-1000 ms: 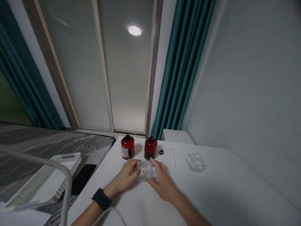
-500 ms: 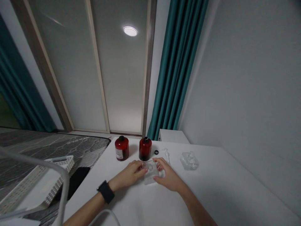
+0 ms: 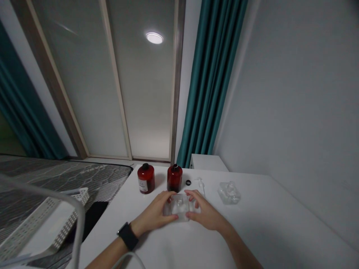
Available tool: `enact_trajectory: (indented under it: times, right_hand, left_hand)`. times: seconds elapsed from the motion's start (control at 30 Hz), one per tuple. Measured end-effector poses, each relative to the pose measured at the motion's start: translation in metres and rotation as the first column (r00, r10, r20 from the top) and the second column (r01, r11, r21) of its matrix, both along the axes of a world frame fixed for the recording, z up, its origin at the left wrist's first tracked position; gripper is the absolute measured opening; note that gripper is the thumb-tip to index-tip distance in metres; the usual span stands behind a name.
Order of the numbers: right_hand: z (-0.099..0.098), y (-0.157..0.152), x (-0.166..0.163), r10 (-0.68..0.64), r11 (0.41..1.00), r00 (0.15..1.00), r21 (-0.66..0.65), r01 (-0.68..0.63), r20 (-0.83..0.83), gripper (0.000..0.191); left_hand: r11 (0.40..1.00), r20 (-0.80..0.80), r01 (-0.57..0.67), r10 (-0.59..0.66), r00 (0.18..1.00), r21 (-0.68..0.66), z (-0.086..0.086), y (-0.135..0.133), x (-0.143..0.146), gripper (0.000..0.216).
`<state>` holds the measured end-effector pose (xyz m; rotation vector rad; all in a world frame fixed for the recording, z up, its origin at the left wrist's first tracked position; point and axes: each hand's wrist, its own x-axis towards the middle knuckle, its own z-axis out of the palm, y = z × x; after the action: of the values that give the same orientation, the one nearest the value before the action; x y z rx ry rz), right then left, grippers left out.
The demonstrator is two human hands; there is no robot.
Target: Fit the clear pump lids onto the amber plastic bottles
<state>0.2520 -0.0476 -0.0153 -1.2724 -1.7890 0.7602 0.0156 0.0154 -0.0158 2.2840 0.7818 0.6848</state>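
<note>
Clear container (image 3: pixel 180 205) is at the table (image 3: pixel 196 246), my left hand (image 3: pixel 154 212) and right hand (image 3: pixel 209 213) each half-curled, holding its sides; I judge handling underway, release not yet done; 1 black ring (image 3: pixel 188 182) lies untouched.

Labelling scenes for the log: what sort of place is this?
Probably a room in a home, though it could be lodging: teal curtains, frosted door panels and a plain white table.

Red bottle (image 3: pixel 150 178), white label (image 3: pixel 143 185), lettering unreadable
</note>
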Motion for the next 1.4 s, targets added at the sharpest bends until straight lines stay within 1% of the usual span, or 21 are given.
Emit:
enact_trajectory:
  times: [0.07, 0.13, 0.23, 0.33, 0.43, 0.53, 0.67, 0.77, 0.9, 1.03, 1.1, 1.2, 1.3, 1.4]
  right_hand:
    - [-0.001, 0.005, 0.008, -0.051, 0.993, 0.999, 0.105, 0.05, 0.002, 0.045]
    - [-0.005, 0.012, 0.016, -0.167, 0.968, 0.986, 0.188, 0.164, 0.002, 0.033]
    - [-0.014, 0.023, 0.025, -0.31, 0.923, 0.95, 0.246, 0.296, 0.019, 0.027]
    - [-0.023, 0.028, 0.026, -0.377, 0.889, 0.923, 0.31, 0.338, 0.076, 0.024]
    - [-0.029, 0.028, 0.022, -0.395, 0.877, 0.905, 0.358, 0.321, 0.155, 0.025]
    - [-0.032, 0.029, 0.018, -0.414, 0.869, 0.88, 0.39, 0.306, 0.234, 0.028]
    - [-0.032, 0.032, 0.014, -0.436, 0.864, 0.834, 0.417, 0.282, 0.339, 0.032]
    - [-0.028, 0.039, 0.012, -0.434, 0.871, 0.792, 0.423, 0.248, 0.429, 0.033]
    - [-0.019, 0.057, 0.01, -0.43, 0.881, 0.72, 0.426, 0.204, 0.545, 0.036]
    - [-0.014, 0.076, 0.007, -0.453, 0.879, 0.635, 0.432, 0.201, 0.626, 0.03]
    - [-0.014, 0.082, 0.005, -0.457, 0.88, 0.601, 0.43, 0.2, 0.655, 0.027]
    - [-0.018, 0.087, 0.003, -0.446, 0.889, 0.571, 0.418, 0.188, 0.69, 0.022]
    - [-0.022, 0.089, 0.005, -0.423, 0.9, 0.566, 0.4, 0.171, 0.708, 0.019]
    - [-0.024, 0.09, 0.007, -0.408, 0.906, 0.58, 0.389, 0.166, 0.705, 0.021]
  left_hand:
    - [1.0, -0.007, 0.0, 0.0, 1.0, 0.001, 0.0, 0.0, 0.001, 0.065]
    - [1.0, -0.02, -0.001, 0.001, 1.0, 0.004, -0.001, 0.0, 0.001, 0.065]
    - [1.0, -0.045, 0.011, -0.009, 0.999, 0.026, -0.002, 0.0, 0.001, 0.065]
    - [0.998, -0.076, 0.037, -0.032, 0.997, 0.059, -0.001, 0.001, -0.002, 0.067]
    - [0.991, -0.08, 0.074, -0.066, 0.995, 0.111, -0.001, 0.002, -0.004, 0.064]
    - [0.986, -0.016, 0.067, -0.065, 0.998, 0.154, 0.001, 0.002, -0.006, 0.055]
    - [0.984, 0.108, -0.062, 0.044, 0.993, 0.168, 0.005, 0.002, -0.006, 0.04]
    - [0.97, 0.197, -0.163, 0.127, 0.972, 0.18, 0.008, 0.002, -0.006, 0.034]
    - [0.953, 0.272, -0.237, 0.182, 0.945, 0.188, 0.009, 0.002, -0.005, 0.029]
    - [0.936, 0.291, -0.291, 0.227, 0.929, 0.198, 0.009, 0.001, -0.003, 0.022]
    - [0.929, 0.298, -0.303, 0.234, 0.925, 0.211, 0.009, 0.001, -0.002, 0.023]
    - [0.925, 0.31, -0.311, 0.237, 0.921, 0.216, 0.009, 0.0, -0.001, 0.03]
    - [0.925, 0.326, -0.321, 0.245, 0.913, 0.204, 0.011, -0.001, 0.0, 0.034]
    - [0.922, 0.358, -0.347, 0.27, 0.894, 0.172, 0.015, 0.001, 0.003, 0.033]
